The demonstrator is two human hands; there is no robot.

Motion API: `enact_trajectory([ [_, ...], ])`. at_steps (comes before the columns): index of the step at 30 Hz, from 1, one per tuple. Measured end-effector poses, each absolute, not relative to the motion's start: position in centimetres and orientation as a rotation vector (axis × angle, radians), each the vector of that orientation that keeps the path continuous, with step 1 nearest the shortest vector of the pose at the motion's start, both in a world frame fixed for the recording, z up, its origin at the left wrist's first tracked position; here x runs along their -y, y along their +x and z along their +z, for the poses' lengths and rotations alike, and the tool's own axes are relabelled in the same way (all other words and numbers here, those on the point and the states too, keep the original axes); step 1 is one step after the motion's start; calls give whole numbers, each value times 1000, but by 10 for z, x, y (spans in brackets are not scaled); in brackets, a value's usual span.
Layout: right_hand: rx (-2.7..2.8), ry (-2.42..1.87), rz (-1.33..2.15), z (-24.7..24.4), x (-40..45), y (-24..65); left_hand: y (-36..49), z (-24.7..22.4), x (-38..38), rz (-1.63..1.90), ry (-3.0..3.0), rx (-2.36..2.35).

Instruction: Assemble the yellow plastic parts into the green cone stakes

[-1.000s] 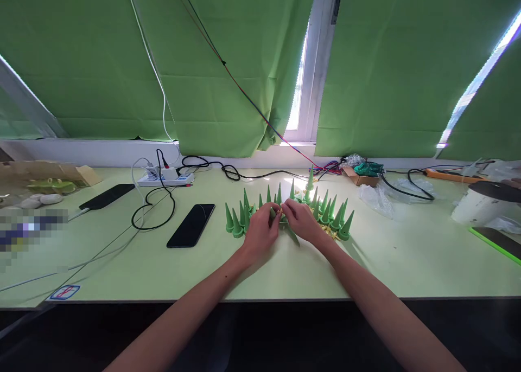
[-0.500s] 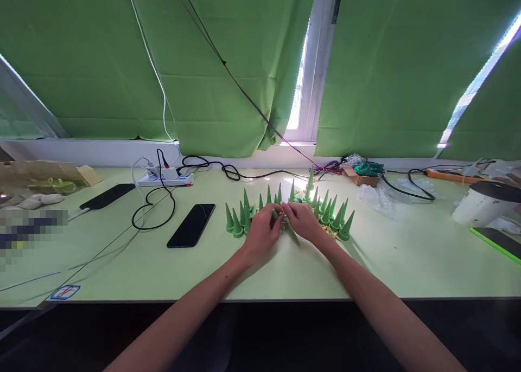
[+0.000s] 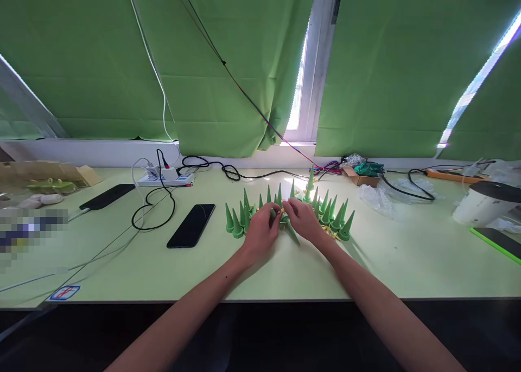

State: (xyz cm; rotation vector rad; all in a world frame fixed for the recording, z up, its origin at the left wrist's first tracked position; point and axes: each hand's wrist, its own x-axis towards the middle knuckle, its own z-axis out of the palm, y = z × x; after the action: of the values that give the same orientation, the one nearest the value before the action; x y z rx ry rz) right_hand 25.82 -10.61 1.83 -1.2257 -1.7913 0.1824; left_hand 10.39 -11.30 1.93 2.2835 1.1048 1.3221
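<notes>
My left hand (image 3: 261, 226) is closed in a pinch around a small green cone-shaped piece, mostly hidden by the fingers. Beside it, my right hand (image 3: 302, 218) has its thumb and fingers pressed together; a tiny pale bit shows near the tips, too small to name. Just below the fingertips, a green cone (image 3: 292, 234) lies tilted with its point toward me. Around both hands stand many upright green cones (image 3: 237, 224), with more on the right (image 3: 337, 220). Yellowish pieces (image 3: 329, 231) lie at the feet of the right-hand cones.
A black phone (image 3: 191, 226) lies left of the cones. Farther back are a power strip (image 3: 166, 180) with looping black cables and another dark phone-like slab (image 3: 107, 197). To the right are a small cardboard box (image 3: 361, 175), clear plastic bags (image 3: 378, 199) and a white cylinder (image 3: 484, 203).
The fingertips of my two hands have drawn slightly apart, and my left hand has tilted a little. The cones standing around them look the same.
</notes>
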Motion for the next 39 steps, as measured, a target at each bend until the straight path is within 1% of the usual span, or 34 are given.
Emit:
enact_trajectory([
  [6,1853,-1158,239,19,108,258,104,19,113,1314,2302,-1128],
  [23,1868,-1272,145,15,103,260,104,19,113,1258,2323,-1043],
  [39,1820,-1263,182,14,103,259,105,20,115,1220,2338,-1015],
])
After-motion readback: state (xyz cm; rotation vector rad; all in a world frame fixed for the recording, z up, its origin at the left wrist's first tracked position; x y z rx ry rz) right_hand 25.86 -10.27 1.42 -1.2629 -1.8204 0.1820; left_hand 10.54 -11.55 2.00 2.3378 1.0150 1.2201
